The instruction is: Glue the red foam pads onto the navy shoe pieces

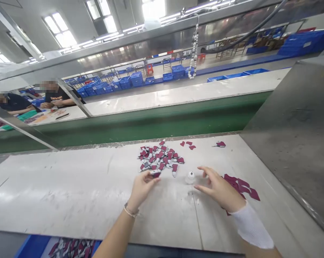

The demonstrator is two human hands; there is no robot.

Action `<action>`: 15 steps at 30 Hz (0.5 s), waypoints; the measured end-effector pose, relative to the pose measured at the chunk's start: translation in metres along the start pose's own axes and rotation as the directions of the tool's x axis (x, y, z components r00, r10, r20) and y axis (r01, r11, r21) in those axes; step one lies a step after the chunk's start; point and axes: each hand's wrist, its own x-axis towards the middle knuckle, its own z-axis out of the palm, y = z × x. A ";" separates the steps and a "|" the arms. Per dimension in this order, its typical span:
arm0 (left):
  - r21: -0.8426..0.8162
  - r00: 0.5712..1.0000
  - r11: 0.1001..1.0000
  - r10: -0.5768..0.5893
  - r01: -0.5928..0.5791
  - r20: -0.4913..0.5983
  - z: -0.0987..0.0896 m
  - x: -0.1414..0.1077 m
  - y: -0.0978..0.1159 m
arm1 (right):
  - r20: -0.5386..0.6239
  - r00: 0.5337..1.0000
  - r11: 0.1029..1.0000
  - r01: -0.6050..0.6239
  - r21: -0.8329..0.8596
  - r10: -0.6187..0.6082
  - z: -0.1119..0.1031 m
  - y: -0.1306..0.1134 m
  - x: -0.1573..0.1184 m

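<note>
"While the left hand is pinching a maroon-and-grey piece, what is the right hand doing in the head view?"

"Its fingers are standing wide beside a small white object, possibly a bottle."

"And around them?"

"Similar pieces are lying heaped just beyond the left hand, flat maroon patches to the right."
</note>
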 end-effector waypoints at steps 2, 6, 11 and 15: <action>0.023 0.998 0.999 -0.038 0.039 -0.044 -0.012 0.008 -0.013 | 0.033 0.998 0.999 0.045 0.008 -0.045 0.013 0.002 0.016; 0.140 0.994 0.987 -0.072 0.084 -0.087 -0.017 0.010 -0.031 | 0.109 0.987 0.992 0.118 0.041 -0.122 0.033 0.005 0.040; 0.369 0.981 0.925 -0.017 0.089 -0.193 -0.005 0.002 -0.038 | -0.043 0.998 0.999 -0.041 -0.015 0.041 0.005 0.038 0.057; 0.472 0.974 0.879 0.044 0.068 -0.222 -0.008 0.007 -0.037 | -0.209 0.965 0.980 -0.178 -0.092 0.155 -0.026 0.058 0.045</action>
